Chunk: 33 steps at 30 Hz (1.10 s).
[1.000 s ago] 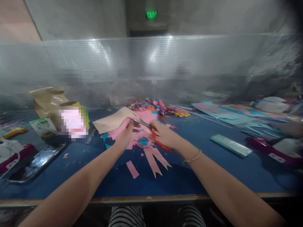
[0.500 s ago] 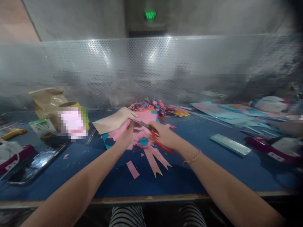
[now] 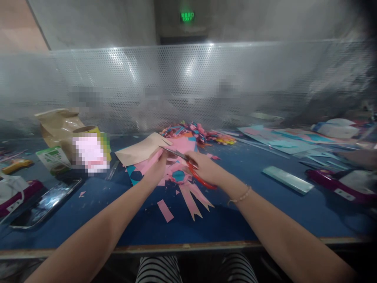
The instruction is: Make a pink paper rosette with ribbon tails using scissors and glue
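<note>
My left hand [image 3: 158, 167] is closed on a sheet of paper [image 3: 144, 150], pale tan on one face and pink on the other. In my right hand [image 3: 203, 165] is a pair of scissors [image 3: 192, 168] with red handles. Their blades point left, across the paper's edge near my left fingertips. Just below the hands lies a pink paper rosette [image 3: 177, 176] with a blue centre and notched ribbon tails [image 3: 193, 200]. Pink and blue sheets [image 3: 184, 145] lie behind and under my hands.
Colourful paper scraps [image 3: 194, 131] are heaped behind the hands. A small pink strip [image 3: 165, 211] lies near the front edge. Leftward are a phone [image 3: 48, 202], a green-and-white box [image 3: 53, 160] and a brown bag [image 3: 60, 125]. Rightward are a pale flat bar [image 3: 288, 180] and light-blue sheets [image 3: 273, 139].
Very little differs. Both hands keep their hold on the paper and scissors in nearly the same place; the view has shifted very slightly.
</note>
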Available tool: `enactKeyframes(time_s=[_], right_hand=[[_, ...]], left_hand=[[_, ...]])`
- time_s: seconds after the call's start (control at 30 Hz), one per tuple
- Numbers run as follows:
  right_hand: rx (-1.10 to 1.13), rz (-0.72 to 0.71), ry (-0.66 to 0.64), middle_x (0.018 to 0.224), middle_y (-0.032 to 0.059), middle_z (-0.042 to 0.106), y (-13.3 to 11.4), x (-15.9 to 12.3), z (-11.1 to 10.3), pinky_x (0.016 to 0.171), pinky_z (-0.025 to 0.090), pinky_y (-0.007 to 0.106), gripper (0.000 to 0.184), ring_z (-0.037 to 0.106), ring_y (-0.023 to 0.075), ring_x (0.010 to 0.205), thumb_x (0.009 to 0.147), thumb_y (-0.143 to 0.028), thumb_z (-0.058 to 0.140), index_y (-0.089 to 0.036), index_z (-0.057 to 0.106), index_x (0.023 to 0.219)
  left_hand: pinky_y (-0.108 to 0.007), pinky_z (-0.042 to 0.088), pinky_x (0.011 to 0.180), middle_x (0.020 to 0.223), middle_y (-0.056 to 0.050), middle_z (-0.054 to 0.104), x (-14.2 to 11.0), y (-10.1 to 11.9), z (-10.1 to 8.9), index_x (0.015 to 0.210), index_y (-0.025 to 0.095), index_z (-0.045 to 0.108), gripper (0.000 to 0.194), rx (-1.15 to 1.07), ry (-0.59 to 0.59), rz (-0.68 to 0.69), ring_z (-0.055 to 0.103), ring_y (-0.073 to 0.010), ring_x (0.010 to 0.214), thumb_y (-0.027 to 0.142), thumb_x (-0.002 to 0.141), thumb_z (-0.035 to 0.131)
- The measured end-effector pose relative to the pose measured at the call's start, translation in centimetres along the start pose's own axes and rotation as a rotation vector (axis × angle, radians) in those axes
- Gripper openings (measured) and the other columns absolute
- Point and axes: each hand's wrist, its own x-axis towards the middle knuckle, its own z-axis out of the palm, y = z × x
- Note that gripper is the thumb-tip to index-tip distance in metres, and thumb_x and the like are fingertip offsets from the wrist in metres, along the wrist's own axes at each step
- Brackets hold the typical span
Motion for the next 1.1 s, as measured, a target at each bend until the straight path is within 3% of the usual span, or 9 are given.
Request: enactKeyframes(time_s=[0.3,0.6,0.77,0.93,1.1], right_hand=[[-0.013,0.000,0.008,0.071,0.0012,0.048,-0.2,0.1,-0.1,0.057,0.032,0.022,0.034,0.040,0.0109,0.062,0.077,-0.050,0.043,-0.017,0.045,0.082],[-0.028,0.001,0.042,0.066,0.0005,0.050,0.2,0.1,0.0,0.053,0.030,0.020,0.033,0.039,0.0098,0.057,0.075,-0.048,0.049,-0.016,0.050,0.082],[-0.069,0.060,0.069,0.059,-0.0010,0.047,0.4,0.3,0.0,0.050,0.028,0.019,0.032,0.039,0.0091,0.053,0.074,-0.047,0.050,-0.016,0.053,0.079],[-0.078,0.069,0.098,0.056,-0.0007,0.048,0.7,0.4,0.1,0.050,0.029,0.019,0.031,0.040,0.0091,0.052,0.075,-0.045,0.047,-0.016,0.055,0.080],[-0.082,0.040,0.099,0.060,0.0012,0.052,0.8,0.3,0.3,0.053,0.032,0.020,0.033,0.044,0.0097,0.054,0.077,-0.046,0.043,-0.015,0.055,0.081]], left_hand=[[-0.032,0.048,0.074,0.079,-0.007,0.065,-0.1,0.1,-0.1,0.082,0.015,0.057,0.028,0.005,-0.017,0.008,0.062,-0.0154,0.072,0.036,0.082,0.038],[-0.031,0.049,0.073,0.078,-0.005,0.065,1.1,-1.6,-0.7,0.076,0.016,0.060,0.024,-0.121,-0.060,0.037,0.061,-0.0168,0.080,0.030,0.079,0.041],[-0.029,0.050,0.063,0.076,-0.007,0.064,1.1,-1.0,-0.9,0.073,0.012,0.059,0.022,-0.223,0.060,0.116,0.060,-0.0140,0.068,0.031,0.075,0.047],[-0.027,0.050,0.058,0.064,-0.003,0.060,1.3,-0.3,-1.1,0.071,0.012,0.057,0.017,-0.217,0.211,0.155,0.057,-0.0111,0.058,0.029,0.071,0.054],[-0.025,0.050,0.057,0.063,-0.002,0.059,1.5,-0.1,-1.2,0.071,0.012,0.058,0.017,-0.210,0.236,0.150,0.056,-0.0102,0.058,0.029,0.070,0.055]])
